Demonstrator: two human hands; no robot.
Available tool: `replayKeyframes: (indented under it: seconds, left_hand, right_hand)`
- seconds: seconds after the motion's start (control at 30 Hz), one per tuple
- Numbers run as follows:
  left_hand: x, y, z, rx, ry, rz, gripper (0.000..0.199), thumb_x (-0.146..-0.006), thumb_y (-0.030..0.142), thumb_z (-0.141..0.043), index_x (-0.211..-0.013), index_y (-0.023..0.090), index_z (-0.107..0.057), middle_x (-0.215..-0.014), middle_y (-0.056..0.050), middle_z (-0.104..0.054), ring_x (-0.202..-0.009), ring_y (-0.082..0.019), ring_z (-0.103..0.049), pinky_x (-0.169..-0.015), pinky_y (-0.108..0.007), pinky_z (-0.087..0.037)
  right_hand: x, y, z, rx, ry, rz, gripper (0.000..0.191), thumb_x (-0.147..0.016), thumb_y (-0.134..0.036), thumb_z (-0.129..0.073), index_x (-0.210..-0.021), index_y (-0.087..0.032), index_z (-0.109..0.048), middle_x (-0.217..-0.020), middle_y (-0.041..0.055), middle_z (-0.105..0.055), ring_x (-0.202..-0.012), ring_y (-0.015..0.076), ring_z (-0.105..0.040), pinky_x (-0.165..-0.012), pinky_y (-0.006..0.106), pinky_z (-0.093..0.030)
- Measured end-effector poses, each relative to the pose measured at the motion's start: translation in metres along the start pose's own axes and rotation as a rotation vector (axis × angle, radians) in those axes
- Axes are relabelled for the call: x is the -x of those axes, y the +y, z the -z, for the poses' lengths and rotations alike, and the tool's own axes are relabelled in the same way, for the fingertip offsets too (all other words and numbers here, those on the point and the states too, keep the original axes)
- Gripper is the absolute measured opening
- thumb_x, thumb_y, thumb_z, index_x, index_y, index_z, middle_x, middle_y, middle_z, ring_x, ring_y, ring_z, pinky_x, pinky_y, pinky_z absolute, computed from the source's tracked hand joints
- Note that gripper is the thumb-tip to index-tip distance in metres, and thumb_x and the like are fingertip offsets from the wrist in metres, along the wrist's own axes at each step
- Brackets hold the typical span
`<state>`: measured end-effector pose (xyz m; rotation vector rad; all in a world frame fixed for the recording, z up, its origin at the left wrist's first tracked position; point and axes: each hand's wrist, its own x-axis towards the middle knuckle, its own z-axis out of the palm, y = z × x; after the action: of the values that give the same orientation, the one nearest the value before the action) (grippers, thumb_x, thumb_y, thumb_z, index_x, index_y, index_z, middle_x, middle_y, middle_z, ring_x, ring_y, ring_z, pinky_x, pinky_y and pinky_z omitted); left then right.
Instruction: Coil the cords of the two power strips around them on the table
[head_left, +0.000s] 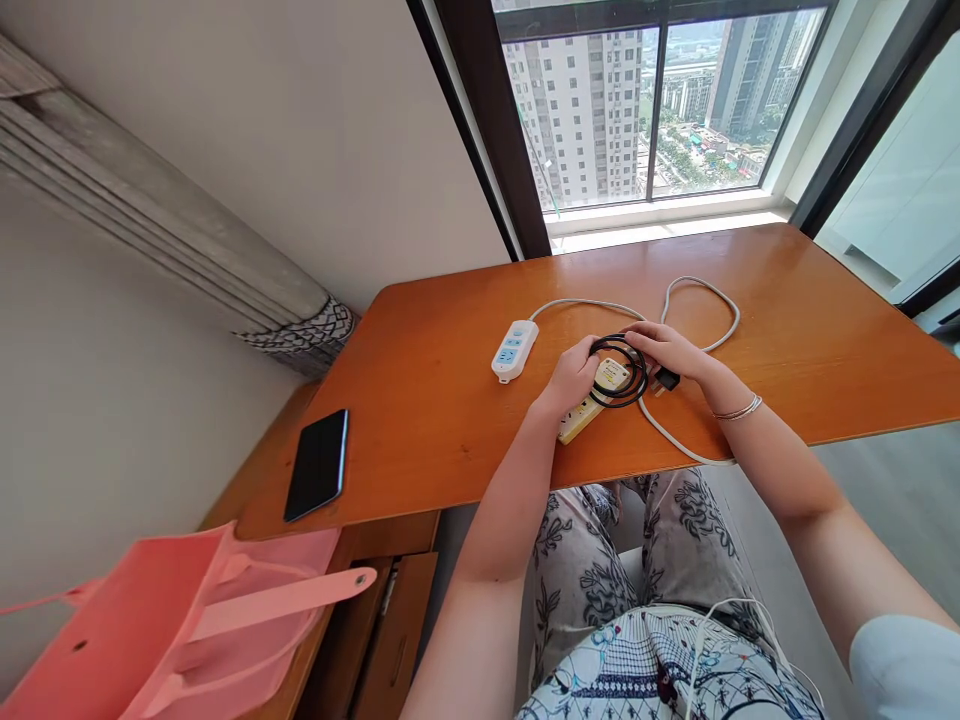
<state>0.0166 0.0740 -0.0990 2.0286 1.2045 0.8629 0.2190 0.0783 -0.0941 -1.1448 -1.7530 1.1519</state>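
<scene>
A coiled black cord (640, 380) sits between the left grip (576, 373) and right grip (669, 348), both curled closed on it; beside the left grip, a power strip (576, 421) bears a label (613, 371) too small to read.

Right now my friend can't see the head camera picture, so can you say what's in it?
A person's left hand holds a looped black cord, the right hand touching its top, over a pale yellow power strip on a brown wooden table. A white power strip lies to the left, a dark flat device farther left.
</scene>
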Motion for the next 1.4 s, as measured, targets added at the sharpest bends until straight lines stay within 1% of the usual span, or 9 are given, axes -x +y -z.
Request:
replayKeyframes:
  seconds: [0.23, 0.43, 0.5, 0.57, 0.7, 0.8, 0.93, 1.13, 1.4]
  left_hand:
    - [0.002, -0.004, -0.002, 0.023, -0.143, -0.055, 0.036, -0.088, 0.023, -0.048, -0.12, 0.014, -0.061, -0.119, -0.011, -0.071, -0.112, -0.026, -0.064, -0.101, -0.04, -0.047]
    - [0.003, -0.006, -0.004, 0.129, -0.09, -0.056, 0.045, -0.085, 0.02, -0.053, -0.129, 0.014, -0.056, -0.132, -0.014, -0.064, -0.124, -0.027, -0.058, -0.109, -0.043, -0.041]
    - [0.004, -0.006, -0.005, 0.225, -0.05, -0.047, 0.048, -0.084, 0.02, -0.055, -0.131, 0.016, -0.054, -0.123, -0.011, -0.068, -0.116, -0.025, -0.061, -0.104, -0.041, -0.043]
    - [0.005, -0.005, -0.006, 0.354, -0.039, -0.032, 0.055, -0.083, 0.02, -0.057, -0.138, 0.018, -0.049, -0.098, -0.005, -0.07, -0.094, -0.021, -0.065, -0.091, -0.036, -0.047]
    - [0.006, 0.001, -0.006, 0.603, -0.05, -0.013, 0.073, -0.082, 0.02, -0.057, -0.15, 0.018, -0.031, -0.067, 0.006, -0.057, -0.062, -0.013, -0.054, -0.07, -0.027, -0.044]
    - [0.006, 0.006, -0.004, 0.779, -0.082, 0.031, 0.08, -0.078, 0.018, -0.06, -0.151, 0.021, -0.027, -0.069, 0.007, -0.058, -0.058, -0.011, -0.054, -0.065, -0.027, -0.045]
    - [0.007, 0.009, -0.003, 0.951, -0.176, 0.11, 0.084, -0.075, 0.021, -0.063, -0.15, 0.025, -0.025, -0.073, 0.007, -0.058, -0.052, -0.009, -0.054, -0.06, -0.028, -0.05]
    - [0.008, 0.007, -0.005, 0.895, -0.234, 0.209, 0.071, -0.078, 0.023, -0.064, -0.142, 0.021, -0.034, -0.073, 0.008, -0.054, -0.05, -0.006, -0.049, -0.06, -0.028, -0.054]
    - [0.01, 0.008, -0.007, 0.85, -0.249, 0.223, 0.062, -0.076, 0.019, -0.065, -0.134, 0.021, -0.044, -0.078, 0.006, -0.058, -0.054, -0.007, -0.053, -0.064, -0.03, -0.056]
  right_hand:
    - [0.001, 0.007, 0.004, 0.111, -0.07, 0.049, 0.044, -0.088, -0.035, -0.059, -0.124, -0.011, -0.068, -0.084, 0.0052, -0.07, -0.074, 0.0146, -0.06, -0.067, 0.026, -0.052]
    - [0.001, 0.006, 0.003, 0.163, -0.031, 0.121, 0.045, -0.09, -0.033, -0.058, -0.13, -0.014, -0.068, -0.11, 0.0102, -0.072, -0.089, 0.0182, -0.065, -0.083, 0.032, -0.055]
    - [0.001, 0.006, 0.002, 0.172, -0.017, 0.154, 0.049, -0.092, -0.037, -0.058, -0.134, -0.015, -0.066, -0.118, 0.0113, -0.071, -0.094, 0.0195, -0.065, -0.085, 0.032, -0.055]
    - [0.0, 0.007, 0.001, 0.173, -0.033, 0.15, 0.052, -0.093, -0.04, -0.056, -0.138, -0.015, -0.063, -0.119, 0.0113, -0.07, -0.095, 0.0191, -0.064, -0.085, 0.032, -0.054]
    - [0.001, 0.01, -0.002, 0.128, -0.12, 0.093, 0.059, -0.098, -0.044, -0.047, -0.146, -0.011, -0.053, -0.094, 0.0075, -0.07, -0.077, 0.0148, -0.059, -0.073, 0.028, -0.051]
    - [0.003, 0.009, -0.006, 0.083, -0.12, 0.107, 0.061, -0.098, -0.048, -0.045, -0.145, -0.009, -0.052, -0.083, 0.0044, -0.066, -0.07, 0.0133, -0.055, -0.064, 0.026, -0.047]
    - [0.004, 0.003, -0.009, 0.131, -0.137, 0.177, 0.052, -0.1, -0.047, -0.041, -0.131, -0.012, -0.064, -0.094, 0.0062, -0.07, -0.077, 0.0145, -0.058, -0.07, 0.027, -0.046]
    - [0.006, -0.005, -0.005, 0.342, -0.23, 0.184, 0.041, -0.099, -0.036, -0.042, -0.121, -0.013, -0.069, -0.1, 0.008, -0.073, -0.087, 0.0178, -0.064, -0.079, 0.029, -0.047]
    - [0.005, -0.001, 0.001, 0.356, -0.278, 0.179, 0.031, -0.095, -0.029, -0.051, -0.115, -0.017, -0.072, -0.1, 0.0062, -0.075, -0.087, 0.0186, -0.066, -0.081, 0.03, -0.049]
